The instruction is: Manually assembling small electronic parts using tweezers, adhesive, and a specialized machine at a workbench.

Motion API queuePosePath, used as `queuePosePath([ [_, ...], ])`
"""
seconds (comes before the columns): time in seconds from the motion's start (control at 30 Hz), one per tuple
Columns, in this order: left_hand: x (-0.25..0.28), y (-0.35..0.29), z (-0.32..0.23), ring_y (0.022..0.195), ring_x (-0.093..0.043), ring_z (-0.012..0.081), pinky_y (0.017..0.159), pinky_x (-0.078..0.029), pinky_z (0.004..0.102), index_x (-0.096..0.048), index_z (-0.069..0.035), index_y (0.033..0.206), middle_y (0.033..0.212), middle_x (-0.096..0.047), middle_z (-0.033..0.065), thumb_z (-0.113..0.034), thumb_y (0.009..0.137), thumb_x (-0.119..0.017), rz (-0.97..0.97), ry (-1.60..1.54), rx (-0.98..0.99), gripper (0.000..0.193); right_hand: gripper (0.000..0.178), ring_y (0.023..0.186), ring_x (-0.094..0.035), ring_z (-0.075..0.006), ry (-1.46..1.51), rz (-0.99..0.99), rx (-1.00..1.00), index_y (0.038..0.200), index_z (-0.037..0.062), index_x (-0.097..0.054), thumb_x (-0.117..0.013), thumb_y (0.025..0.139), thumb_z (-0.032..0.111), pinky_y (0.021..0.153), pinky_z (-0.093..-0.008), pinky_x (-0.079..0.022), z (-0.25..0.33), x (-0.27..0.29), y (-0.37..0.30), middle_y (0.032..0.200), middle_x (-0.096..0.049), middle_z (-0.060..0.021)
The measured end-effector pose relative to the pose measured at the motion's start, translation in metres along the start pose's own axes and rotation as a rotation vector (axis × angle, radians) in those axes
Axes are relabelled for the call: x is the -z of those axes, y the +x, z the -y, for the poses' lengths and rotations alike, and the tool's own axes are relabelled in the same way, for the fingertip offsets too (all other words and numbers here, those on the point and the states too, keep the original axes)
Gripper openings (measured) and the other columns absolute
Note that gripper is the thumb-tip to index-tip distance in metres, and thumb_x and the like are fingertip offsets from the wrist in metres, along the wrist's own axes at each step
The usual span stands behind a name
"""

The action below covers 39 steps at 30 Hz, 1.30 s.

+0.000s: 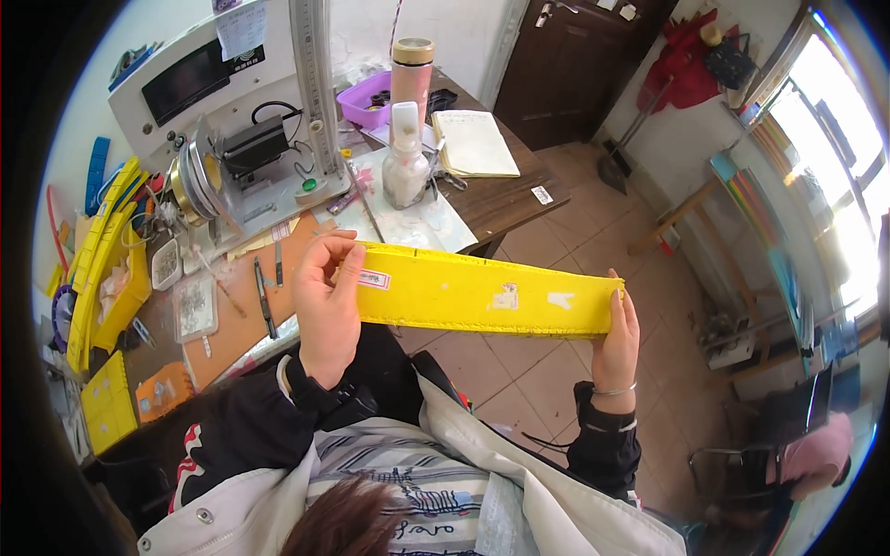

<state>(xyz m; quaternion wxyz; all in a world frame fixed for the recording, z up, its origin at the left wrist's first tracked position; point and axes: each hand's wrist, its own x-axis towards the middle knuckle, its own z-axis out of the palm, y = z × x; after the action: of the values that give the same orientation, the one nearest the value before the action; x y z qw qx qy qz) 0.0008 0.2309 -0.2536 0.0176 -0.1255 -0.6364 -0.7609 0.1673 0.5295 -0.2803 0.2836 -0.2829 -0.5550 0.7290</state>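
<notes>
A long yellow strip-shaped panel (436,301) with stitched-looking edges spans the space between my hands, in front of my body and above the floor. It carries a small label near its left end and torn white patches further right. My left hand (329,306) is closed on the left end, thumb on the near face and fingers behind. At the other end, my right hand (616,338) grips the edge, its fingers partly hidden behind the panel. The strip slopes slightly down to the right.
On the left bench stands a machine with a spool (199,176). Near it lie yellow curved pieces (102,259), a clear tray (195,309) and a black pen-like tool (265,298). Behind are a white bottle (405,171), a pink flask (411,83) and a notebook (477,144). Another person (816,449) sits at right.
</notes>
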Motion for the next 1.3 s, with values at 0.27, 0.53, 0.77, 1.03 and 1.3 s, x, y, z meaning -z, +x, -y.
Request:
queuePosePath([
  [0.27, -0.015, -0.032, -0.023, 0.105, -0.058, 0.0133, 0.094, -0.047, 0.0265, -0.055, 0.001, 0.099, 0.118, -0.058, 0.01, -0.002, 0.098, -0.055, 0.474, -0.213, 0.183, 0.003, 0.035, 0.102, -0.063, -0.0158, 0.067, 0.062, 0.113, 0.129, -0.0017, -0.057, -0.053, 0.103, 0.021, 0.093, -0.0288, -0.05, 0.015, 0.068, 0.065, 0.114, -0.066, -0.0061],
  [0.53, 0.028, -0.025, -0.008, 0.112, -0.059, 0.0204, 0.1, -0.044, 0.0334, -0.055, 0.002, 0.101, 0.11, -0.06, 0.0125, 0.0, 0.098, -0.054, 0.493, -0.004, 0.145, 0.003, 0.037, 0.106, -0.064, -0.0201, 0.131, 0.012, 0.012, 0.129, -0.0015, -0.057, -0.053, 0.103, 0.023, 0.095, -0.0343, -0.05, 0.056, 0.131, 0.132, 0.118, -0.066, -0.0078],
  [0.77, 0.042, -0.015, -0.02, 0.092, -0.064, 0.0169, 0.084, -0.049, 0.0285, -0.059, 0.001, 0.096, 0.096, -0.067, 0.0098, 0.002, 0.093, -0.059, 0.595, 0.336, 0.111, 0.004, 0.035, 0.096, -0.066, -0.0195, -0.076, 0.043, -0.064, 0.118, -0.0057, -0.064, -0.066, 0.095, 0.021, 0.085, -0.0311, -0.051, -0.006, 0.018, 0.213, 0.108, -0.069, -0.0076],
  [1.03, 0.057, 0.004, -0.019, 0.094, -0.066, 0.0274, 0.085, -0.05, 0.035, -0.061, -0.003, 0.09, 0.094, -0.068, 0.0101, 0.001, 0.086, -0.065, 0.703, 0.423, -0.043, 0.007, 0.04, 0.089, -0.065, -0.0133, -0.322, 0.147, -0.092, 0.117, -0.0054, -0.066, -0.07, 0.093, 0.026, 0.079, -0.0264, -0.05, -0.048, -0.066, 0.243, 0.101, -0.07, -0.0048],
  [1.3, 0.033, 0.03, 0.008, 0.118, -0.059, 0.0337, 0.1, -0.046, 0.0468, -0.059, -0.005, 0.088, 0.104, -0.066, 0.0097, -0.003, 0.082, -0.069, 0.622, 0.689, -0.316, 0.012, 0.041, 0.088, -0.064, -0.0115, -0.472, 0.076, 0.034, 0.116, -0.005, -0.068, -0.071, 0.091, 0.027, 0.08, -0.0241, -0.048, -0.059, -0.08, 0.255, 0.101, -0.071, -0.0049],
])
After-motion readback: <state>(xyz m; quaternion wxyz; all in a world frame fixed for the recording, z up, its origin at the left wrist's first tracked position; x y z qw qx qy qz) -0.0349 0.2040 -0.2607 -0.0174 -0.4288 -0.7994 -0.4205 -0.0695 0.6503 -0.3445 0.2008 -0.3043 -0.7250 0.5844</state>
